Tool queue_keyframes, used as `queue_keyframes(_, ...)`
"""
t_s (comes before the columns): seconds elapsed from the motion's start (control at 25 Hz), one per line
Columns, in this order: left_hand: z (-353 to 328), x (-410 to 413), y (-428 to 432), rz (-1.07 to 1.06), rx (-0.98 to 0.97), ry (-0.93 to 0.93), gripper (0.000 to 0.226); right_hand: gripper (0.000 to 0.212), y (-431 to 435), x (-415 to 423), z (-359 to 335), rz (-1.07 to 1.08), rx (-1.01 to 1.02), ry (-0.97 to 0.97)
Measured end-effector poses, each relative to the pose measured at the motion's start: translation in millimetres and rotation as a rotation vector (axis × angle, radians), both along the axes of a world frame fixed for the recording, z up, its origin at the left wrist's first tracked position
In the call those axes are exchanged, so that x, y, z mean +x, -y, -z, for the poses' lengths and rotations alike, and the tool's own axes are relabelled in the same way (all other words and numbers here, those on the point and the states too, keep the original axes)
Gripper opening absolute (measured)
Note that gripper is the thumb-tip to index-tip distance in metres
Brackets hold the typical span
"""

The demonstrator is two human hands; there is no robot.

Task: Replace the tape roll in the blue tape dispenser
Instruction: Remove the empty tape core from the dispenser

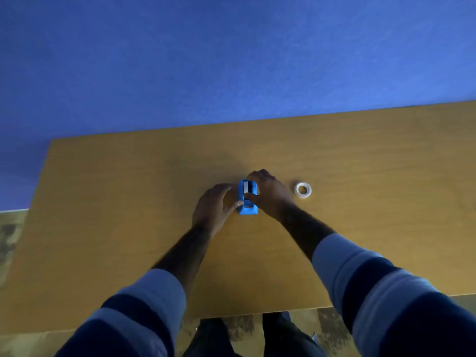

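The blue tape dispenser (247,198) stands on the wooden table (128,202), near its middle. A pale strip of tape shows in its top slot. My left hand (213,210) cups the dispenser's left side, thumb against its lower edge. My right hand (270,194) wraps over the right side, thumb pressed onto the top of the dispenser. A loose white tape roll (303,189) lies flat on the table just right of my right hand, untouched.
A blue wall panel (231,60) rises behind the table's far edge. The table's left edge runs at about a tenth of the frame width. My legs and a patterned floor (13,233) show below the near edge.
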State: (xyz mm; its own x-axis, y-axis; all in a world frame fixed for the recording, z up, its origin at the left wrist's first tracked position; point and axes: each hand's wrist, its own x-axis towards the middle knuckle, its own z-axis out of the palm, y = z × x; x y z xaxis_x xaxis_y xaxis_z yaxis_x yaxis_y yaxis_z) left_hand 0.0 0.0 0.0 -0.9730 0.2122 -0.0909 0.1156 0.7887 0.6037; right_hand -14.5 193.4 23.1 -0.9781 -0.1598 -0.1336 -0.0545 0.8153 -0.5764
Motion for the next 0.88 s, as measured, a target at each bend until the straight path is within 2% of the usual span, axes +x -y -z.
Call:
queue_keyframes(0.36, -5.3, -9.7, -8.1, 0.037, 0.119, 0.055, 0.053, 0.020, 8.2, -14.5, -2.8, 0.088, 0.038, 0.033)
queue_keyframes(0.72, -3.0, -22.6, -18.7, 0.024, 0.136, 0.076, 0.058, 0.024, 7.8, -13.8, -2.5, 0.083, 0.012, 0.043)
queue_keyframes(0.88, -2.2, -24.6, -20.8, 0.019, 0.134, 0.078, 0.057, 0.018, 7.2, -19.1, -1.7, 0.113, -0.020, 0.057)
